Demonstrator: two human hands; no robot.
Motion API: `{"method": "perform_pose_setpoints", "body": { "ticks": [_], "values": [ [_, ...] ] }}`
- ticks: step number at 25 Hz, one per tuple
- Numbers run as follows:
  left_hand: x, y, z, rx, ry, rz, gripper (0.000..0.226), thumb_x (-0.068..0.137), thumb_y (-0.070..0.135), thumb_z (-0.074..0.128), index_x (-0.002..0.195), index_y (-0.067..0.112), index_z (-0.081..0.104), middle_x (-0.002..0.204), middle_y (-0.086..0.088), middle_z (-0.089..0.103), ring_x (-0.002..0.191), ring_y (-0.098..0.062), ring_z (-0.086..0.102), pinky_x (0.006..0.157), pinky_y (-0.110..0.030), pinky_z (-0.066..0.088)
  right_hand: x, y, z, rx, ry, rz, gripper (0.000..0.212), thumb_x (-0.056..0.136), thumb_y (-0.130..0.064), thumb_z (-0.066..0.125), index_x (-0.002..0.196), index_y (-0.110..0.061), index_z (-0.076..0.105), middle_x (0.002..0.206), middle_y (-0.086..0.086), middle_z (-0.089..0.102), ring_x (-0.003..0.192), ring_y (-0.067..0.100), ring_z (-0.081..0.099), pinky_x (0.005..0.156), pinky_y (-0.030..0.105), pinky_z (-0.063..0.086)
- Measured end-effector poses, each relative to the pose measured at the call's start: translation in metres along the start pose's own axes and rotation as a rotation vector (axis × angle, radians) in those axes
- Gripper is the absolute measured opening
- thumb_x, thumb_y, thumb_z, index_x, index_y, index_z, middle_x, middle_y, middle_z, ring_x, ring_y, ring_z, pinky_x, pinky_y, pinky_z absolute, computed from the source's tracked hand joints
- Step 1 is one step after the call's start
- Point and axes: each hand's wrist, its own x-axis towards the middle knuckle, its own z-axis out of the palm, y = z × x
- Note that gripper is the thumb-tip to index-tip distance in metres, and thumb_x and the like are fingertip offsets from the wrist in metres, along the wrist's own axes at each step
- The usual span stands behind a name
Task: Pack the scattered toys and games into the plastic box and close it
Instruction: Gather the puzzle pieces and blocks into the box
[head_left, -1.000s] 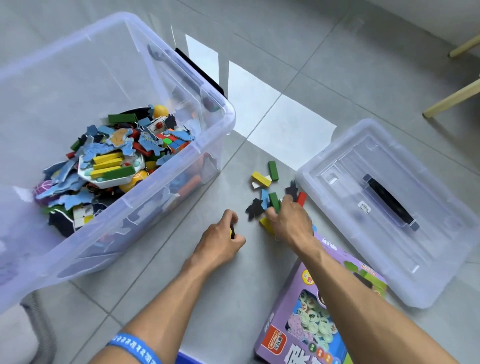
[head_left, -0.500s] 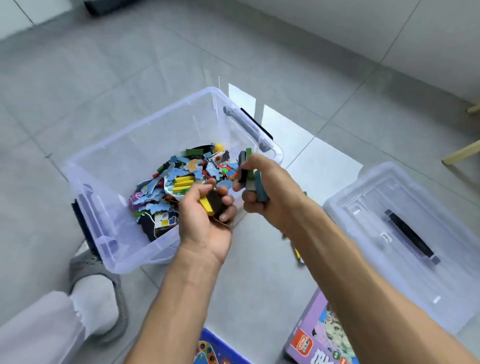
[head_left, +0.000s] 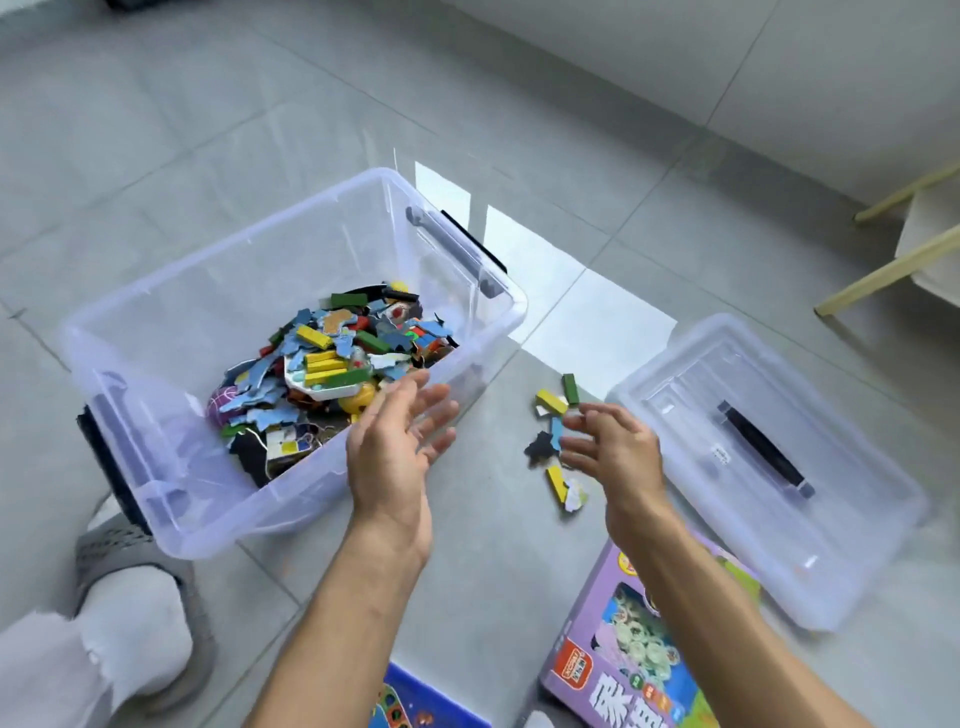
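Sitting open on the grey tiled floor (head_left: 519, 519), the plastic box (head_left: 156, 467) is the landmark, and by my reading the packing is well under way but not finished. Its bottom already carries a mixed heap of puzzle pieces and coloured blocks (head_left: 332, 364), piled toward its right half, with plenty of room above. The lid (head_left: 779, 467) lies flat on the floor well to the right of the box, black handle up, so the closing step is not yet done. A purple game carton (head_left: 623, 654) lies on the floor to the lower right of the box, partly under the right forearm, and the corner of a blue board or carton (head_left: 415, 701) shows at the bottom edge of the view below the box; both look to be waiting to go in, though I cannot tell what the blue one is. Between the box and the lid a small scatter of loose pieces (head_left: 558, 431) remains on the floor: a green block, a couple of yellow blocks, a dark puzzle piece and a few pale bits. The left hand (head_left: 395, 447) hovers at the box's near right corner, fingers spread and holding nothing. The right hand (head_left: 613, 452) hangs just beside the scatter, fingers loosely extended toward it, also holding nothing. What is left, then, seems to be the scatter, the two flat games, and the lid.
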Motion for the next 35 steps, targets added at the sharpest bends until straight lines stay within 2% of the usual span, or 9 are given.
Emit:
{"method": "perform_pose_setpoints", "body": {
  "ticks": [4, 9, 12, 14, 16, 19, 23, 28, 35],
  "values": [
    [0.023, -0.105, 0.017, 0.607, -0.131, -0.019, 0.011, 0.082, 0.019, 0.064, 0.092, 0.021, 0.069, 0.095, 0.001, 0.071, 0.086, -0.017, 0.065, 0.073, -0.029, 0.05, 0.051, 0.076, -0.072, -0.734, 0.125, -0.106, 0.036, 0.086, -0.018, 0.058, 0.121, -0.026, 0.06, 0.124, -0.003, 0.065, 0.108, 0.019, 0.061, 0.095, 0.039, 0.049],
    [0.063, -0.19, 0.035, 1.489, -0.521, 0.31, 0.043, 0.084, 0.025, 0.058, 0.127, 0.023, 0.054, 0.127, 0.001, 0.053, 0.114, -0.024, 0.051, 0.096, -0.036, 0.044, 0.128, 0.101, -0.068, -1.196, -0.027, -0.265, 0.073, 0.086, -0.031, 0.058, 0.151, -0.015, 0.028, 0.155, 0.006, 0.033, 0.141, 0.025, 0.032, 0.113, 0.035, 0.027],
    [0.08, -0.196, 0.036, 1.451, -0.391, 0.344, 0.045, 0.082, 0.014, 0.053, 0.127, 0.018, 0.055, 0.13, -0.002, 0.051, 0.114, -0.027, 0.048, 0.094, -0.039, 0.044, 0.115, 0.139, -0.04, -1.223, -0.153, -0.229, 0.082, 0.087, -0.044, 0.029, 0.156, -0.008, 0.002, 0.165, 0.008, 0.002, 0.151, 0.028, 0.002, 0.122, 0.04, 0.005],
    [0.083, -0.2, 0.023, 1.431, -0.324, 0.341, 0.049, 0.081, 0.006, 0.05, 0.128, 0.017, 0.055, 0.131, -0.001, 0.05, 0.115, -0.027, 0.047, 0.094, -0.036, 0.044, 0.081, 0.158, -0.031, -1.113, -0.268, -0.301, 0.075, 0.09, -0.037, 0.025, 0.154, -0.003, 0.009, 0.164, 0.012, 0.005, 0.151, 0.027, 0.001, 0.122, 0.033, -0.003],
    [0.082, -0.198, 0.002, 1.415, -0.275, 0.342, 0.05, 0.08, 0.002, 0.05, 0.128, 0.016, 0.056, 0.131, 0.0, 0.051, 0.114, -0.025, 0.047, 0.093, -0.034, 0.044, 0.072, 0.146, -0.032, -0.979, -0.207, -0.387, 0.056, 0.096, -0.022, 0.035, 0.149, -0.004, 0.031, 0.16, 0.015, 0.021, 0.149, 0.027, 0.015, 0.118, 0.027, 0.006],
    [0.073, -0.196, -0.027, 1.492, -0.287, 0.383, 0.046, 0.08, 0.007, 0.054, 0.126, 0.017, 0.057, 0.13, 0.002, 0.051, 0.115, -0.024, 0.048, 0.092, -0.034, 0.046, 0.125, 0.104, -0.021, -1.066, -0.078, -0.472, 0.056, 0.098, -0.02, 0.04, 0.152, -0.016, 0.027, 0.163, 0.008, 0.016, 0.149, 0.025, 0.015, 0.119, 0.036, 0.014],
    [0.058, -0.192, -0.046, 1.631, -0.407, 0.39, 0.056, 0.082, 0.023, 0.06, 0.137, 0.023, 0.048, 0.147, 0.003, 0.039, 0.13, -0.02, 0.04, 0.101, -0.031, 0.039, 0.181, 0.087, 0.003, -1.317, -0.249, -0.507, 0.047, 0.096, -0.035, 0.041, 0.138, -0.015, 0.038, 0.154, 0.005, 0.024, 0.138, 0.031, 0.029, 0.106, 0.043, 0.034],
    [0.064, -0.198, -0.063, 1.77, -0.435, 0.414, 0.075, 0.069, 0.039, 0.072, 0.139, 0.026, 0.047, 0.147, -0.003, 0.041, 0.128, -0.024, 0.044, 0.092, -0.035, 0.047, 0.102, 0.158, -0.009, -1.153, -0.295, -0.678, 0.029, 0.094, -0.029, 0.056, 0.112, -0.008, 0.063, 0.151, 0.01, 0.041, 0.131, 0.028, 0.043, 0.103, 0.035, 0.039],
    [0.073, -0.197, -0.053, 1.752, -0.351, 0.524, 0.032, 0.081, 0.025, 0.068, 0.112, 0.02, 0.06, 0.129, 0.0, 0.044, 0.106, -0.024, 0.049, 0.075, -0.031, 0.051, 0.098, 0.172, 0.009, -1.18, -0.133, -0.729, 0.016, 0.077, -0.012, 0.072, 0.084, -0.006, 0.059, 0.11, 0.011, 0.059, 0.079, 0.033, 0.051, 0.069, 0.042, 0.05]
  ]
}}
